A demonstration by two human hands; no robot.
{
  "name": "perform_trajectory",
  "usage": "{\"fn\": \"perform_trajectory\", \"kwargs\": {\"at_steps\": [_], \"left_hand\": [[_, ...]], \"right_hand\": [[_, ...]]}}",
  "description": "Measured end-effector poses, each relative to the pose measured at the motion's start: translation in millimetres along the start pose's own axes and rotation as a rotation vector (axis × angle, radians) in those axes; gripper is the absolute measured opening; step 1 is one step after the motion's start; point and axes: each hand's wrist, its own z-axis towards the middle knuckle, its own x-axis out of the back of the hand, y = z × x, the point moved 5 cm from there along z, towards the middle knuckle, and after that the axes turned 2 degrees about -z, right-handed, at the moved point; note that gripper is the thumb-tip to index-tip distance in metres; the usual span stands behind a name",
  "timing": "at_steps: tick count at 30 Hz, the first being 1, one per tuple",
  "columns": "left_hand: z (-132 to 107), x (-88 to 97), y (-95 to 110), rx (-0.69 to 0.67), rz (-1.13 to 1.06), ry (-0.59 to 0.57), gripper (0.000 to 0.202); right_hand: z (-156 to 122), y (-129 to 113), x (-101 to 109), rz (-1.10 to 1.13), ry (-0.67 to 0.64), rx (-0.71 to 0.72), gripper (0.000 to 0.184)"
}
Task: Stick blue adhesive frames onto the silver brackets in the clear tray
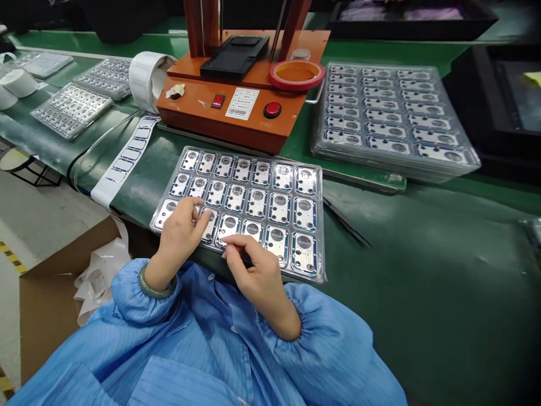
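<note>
Head view: green desk (426, 276), open room at right. Orange box-shaped machine (203, 121) close behind clear plastic pocketed tray (320, 217), limiting push backward. Tray lies by desk's front edge; bump from loose blue sleeve (329, 332) could jolt it. Left hand (182, 225) over near-left pockets, thumb and fingers parted, apparently holding nothing. Right hand (256, 268) at tray's near edge, thumb and forefinger nearly together; cannot tell if anything pinched. Slim black tweezers (347, 223) by right rim; rightward slide could snag them. Silver rectangular metal plates (304, 213) might smear or shift under touch.
</note>
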Motion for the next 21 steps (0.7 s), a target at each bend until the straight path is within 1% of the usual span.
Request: {"fn": "perform_trajectory", "kwargs": {"at_steps": [3, 6, 8, 10, 12, 14, 15, 17, 18, 19, 20, 21], "left_hand": [[-3, 2.5, 7, -0.079, 0.016, 0.094, 0.015], [-3, 10.0, 8, -0.127, -0.058, 0.215, 0.012], [-1, 20.0, 0, -0.119, -0.105, 0.322, 0.015], [4, 33.1, -17, -0.082, -0.125, 0.429, 0.021], [8, 49.8, -42, -0.025, -0.101, 0.553, 0.024], [8, 68.8, -74, 0.079, -0.051, 0.717, 0.024], [4, 78.1, -94, 0.171, -0.047, 0.815, 0.027], [-11, 92.6, -137, 0.412, -0.121, 1.052, 0.036], [-18, 95.8, -155, 0.487, -0.148, 1.106, 0.037], [-25, 96.8, -172, 0.537, -0.176, 1.123, 0.035], [-31, 95.5, -186, 0.577, -0.217, 1.114, 0.031], [-36, 92.3, -199, 0.602, -0.265, 1.079, 0.030]], "right_hand": [[0, 0, 0, -0.033, 0.014, 0.044, 0.015], [0, 0, 1, -0.060, 0.027, 0.075, 0.014], [1, 1, 2, -0.067, 0.046, 0.065, 0.013], [1, 2, 3, -0.069, 0.072, 0.051, 0.012], [2, 2, 3, -0.075, 0.080, 0.061, 0.012], [2, 2, 3, -0.083, 0.075, 0.086, 0.011], [2, 2, 3, -0.086, 0.069, 0.098, 0.011], [2, 3, 3, -0.096, 0.058, 0.105, 0.012], [2, 4, 3, -0.104, 0.057, 0.103, 0.012], [1, 4, 3, -0.111, 0.055, 0.100, 0.013], [1, 5, 3, -0.116, 0.053, 0.097, 0.014], [1, 5, 3, -0.119, 0.052, 0.093, 0.014]]}}
